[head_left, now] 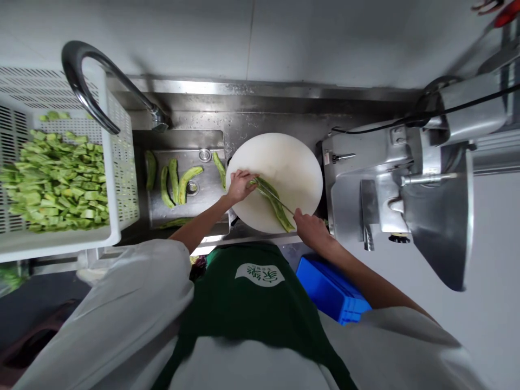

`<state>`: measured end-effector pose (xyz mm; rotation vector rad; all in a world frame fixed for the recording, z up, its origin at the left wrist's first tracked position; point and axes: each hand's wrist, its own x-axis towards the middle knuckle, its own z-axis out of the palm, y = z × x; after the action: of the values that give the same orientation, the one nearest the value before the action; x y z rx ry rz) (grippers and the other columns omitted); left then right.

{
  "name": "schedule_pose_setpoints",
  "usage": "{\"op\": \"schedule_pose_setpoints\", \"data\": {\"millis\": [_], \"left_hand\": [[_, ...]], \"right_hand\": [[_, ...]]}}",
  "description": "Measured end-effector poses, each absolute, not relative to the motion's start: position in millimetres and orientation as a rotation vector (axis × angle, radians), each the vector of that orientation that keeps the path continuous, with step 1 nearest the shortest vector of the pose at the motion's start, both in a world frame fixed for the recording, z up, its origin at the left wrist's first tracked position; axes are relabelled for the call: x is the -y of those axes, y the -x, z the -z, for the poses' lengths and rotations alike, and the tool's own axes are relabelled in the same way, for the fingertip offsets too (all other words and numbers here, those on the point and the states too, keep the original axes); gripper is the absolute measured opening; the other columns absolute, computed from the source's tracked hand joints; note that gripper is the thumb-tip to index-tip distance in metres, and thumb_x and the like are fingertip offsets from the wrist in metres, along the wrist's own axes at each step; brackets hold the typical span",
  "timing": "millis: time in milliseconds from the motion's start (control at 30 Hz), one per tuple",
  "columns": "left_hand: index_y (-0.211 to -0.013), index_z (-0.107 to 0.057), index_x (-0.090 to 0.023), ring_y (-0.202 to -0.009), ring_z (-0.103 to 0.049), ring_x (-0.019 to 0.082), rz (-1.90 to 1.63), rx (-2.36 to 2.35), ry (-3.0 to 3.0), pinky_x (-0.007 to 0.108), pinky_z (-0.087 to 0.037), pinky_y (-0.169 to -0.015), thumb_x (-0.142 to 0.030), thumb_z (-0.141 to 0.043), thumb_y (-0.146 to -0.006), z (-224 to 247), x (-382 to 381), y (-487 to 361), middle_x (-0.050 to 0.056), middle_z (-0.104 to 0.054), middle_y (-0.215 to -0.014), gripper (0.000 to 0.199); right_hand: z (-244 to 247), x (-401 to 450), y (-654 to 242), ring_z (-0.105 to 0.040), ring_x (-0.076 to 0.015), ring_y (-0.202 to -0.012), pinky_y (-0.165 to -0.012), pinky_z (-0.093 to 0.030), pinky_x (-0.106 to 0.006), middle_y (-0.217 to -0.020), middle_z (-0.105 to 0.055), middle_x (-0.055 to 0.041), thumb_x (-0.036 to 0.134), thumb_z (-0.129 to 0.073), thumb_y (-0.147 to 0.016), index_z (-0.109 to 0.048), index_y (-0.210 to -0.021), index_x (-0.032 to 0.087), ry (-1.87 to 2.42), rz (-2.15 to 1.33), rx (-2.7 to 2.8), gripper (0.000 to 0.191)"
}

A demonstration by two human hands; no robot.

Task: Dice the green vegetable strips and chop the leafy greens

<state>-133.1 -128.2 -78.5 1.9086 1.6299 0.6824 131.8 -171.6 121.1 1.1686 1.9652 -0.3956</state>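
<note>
Left hand (241,186): I've got it curled on the gourd (281,213), upper end
Right hand (312,229): wrapped round the knife (286,206), blade along gourd
Gourd: between my 2 hands, on the white board (298,162)
Basket (110,162): way left of both hands, green chunks (60,187) inside

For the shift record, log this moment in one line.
left hand: on vegetable; right hand: gripping knife; vegetable: on board; sink: more vegetables; basket: cut pieces

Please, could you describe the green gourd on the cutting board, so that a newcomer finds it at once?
Find the large white cutting board to the right of the sink basin. On it, a green gourd slants from the left hand down toward the right hand. Unlike the gourds lying in the basin, it has a knife blade over it.
</note>
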Motion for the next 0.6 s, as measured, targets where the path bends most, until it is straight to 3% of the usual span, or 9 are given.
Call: {"op": "schedule_pose_setpoints", "data": {"millis": [100, 200, 300, 600], "left_hand": [[-0.123, -0.068, -0.022, -0.096, -0.057, 0.027, -0.894, -1.847, -1.722, 0.046, -0.041, -0.092, -0.039, -0.062, -0.097, 77.7, 145.4, 121.2, 0.007, -0.067, -0.093, 0.032], [-0.108, -0.071, -0.025, -0.102, -0.058, 0.026, -1.015, -1.869, -1.723, 0.046, -0.045, -0.093, -0.040, -0.054, -0.100, 81.5, 163.8, 102.0, 0.008, -0.067, -0.099, 0.024], [-0.099, -0.074, -0.027, -0.111, -0.059, 0.025, -0.930, -1.649, -1.877, 0.046, -0.044, -0.098, -0.039, -0.052, -0.101, 88.3, 172.4, 82.7, 0.007, -0.069, -0.107, 0.025], [-0.105, -0.075, -0.023, -0.115, -0.057, 0.028, -0.765, -1.555, -1.972, 0.046, -0.039, -0.100, -0.037, -0.055, -0.101, 92.5, 169.1, 79.0, 0.010, -0.070, -0.113, 0.026]], "right_hand": [[-118.3, 174.2, -133.0, -0.074, -0.0287, -0.098, -0.081, -0.055, -0.035, -0.098, -0.073, -0.0211, 0.020, -0.030, -0.105, -0.049, -0.132, 0.008, -1.224, 0.344, -1.989, 0.035], [-116.7, 177.8, -132.3, -0.074, -0.0286, -0.097, -0.080, -0.055, -0.034, -0.096, -0.073, -0.0208, 0.020, -0.028, -0.105, -0.049, -0.131, 0.008, -1.225, 0.359, -1.989, 0.036], [-117.6, 178.8, -129.4, -0.074, -0.0294, -0.100, -0.082, -0.054, -0.035, -0.098, -0.073, -0.0212, 0.015, -0.028, -0.103, -0.050, -0.130, 0.007, -1.235, 0.382, -1.975, 0.036], [-130.3, 192.7, -138.9, -0.072, -0.0314, -0.105, -0.085, -0.055, -0.037, -0.100, -0.072, -0.0236, 0.006, -0.035, -0.096, -0.046, -0.134, 0.005, -1.233, 0.448, -1.865, 0.039]]}}
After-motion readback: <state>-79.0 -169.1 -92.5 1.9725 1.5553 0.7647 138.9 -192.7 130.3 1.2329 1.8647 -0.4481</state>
